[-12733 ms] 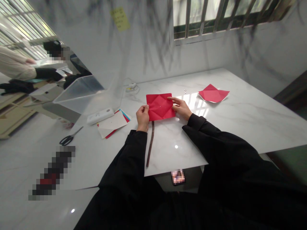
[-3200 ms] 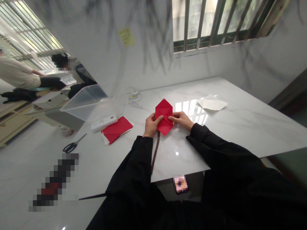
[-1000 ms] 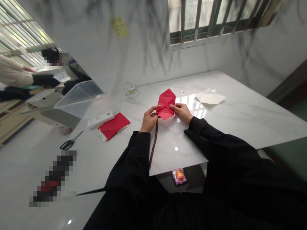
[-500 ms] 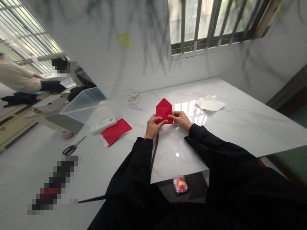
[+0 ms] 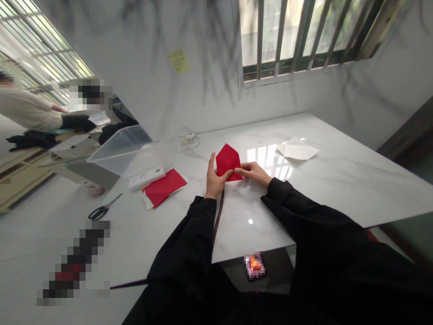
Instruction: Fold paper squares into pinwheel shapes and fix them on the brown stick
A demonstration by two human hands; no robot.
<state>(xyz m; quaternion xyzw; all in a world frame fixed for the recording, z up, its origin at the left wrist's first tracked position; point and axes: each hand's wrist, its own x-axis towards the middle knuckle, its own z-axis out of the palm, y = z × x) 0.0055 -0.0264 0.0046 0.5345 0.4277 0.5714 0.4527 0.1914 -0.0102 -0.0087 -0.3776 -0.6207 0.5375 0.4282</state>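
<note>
A small red paper envelope (image 5: 228,160), its pointed flap at the top, is held between my two hands over the white table. My left hand (image 5: 215,179) grips its lower left part, the thumb across the front and a finger raised beside the left edge. At the lower right corner, my right hand (image 5: 253,172) pinches the paper between thumb and fingers. Red sheets (image 5: 165,187) lie on paler paper to the left, against a white oblong case (image 5: 146,178). Further left are black-handled scissors (image 5: 101,211).
A clear plastic bin (image 5: 120,146) stands at the left back. White paper (image 5: 297,150) lies on the table (image 5: 345,180) at right. A brown strip (image 5: 219,214) runs below my left hand. Two people are at the far left.
The red envelope has tilted slightly to the left. A finger of my left hand has lifted away from its front and now points up beside it. The view has shifted slightly.
</note>
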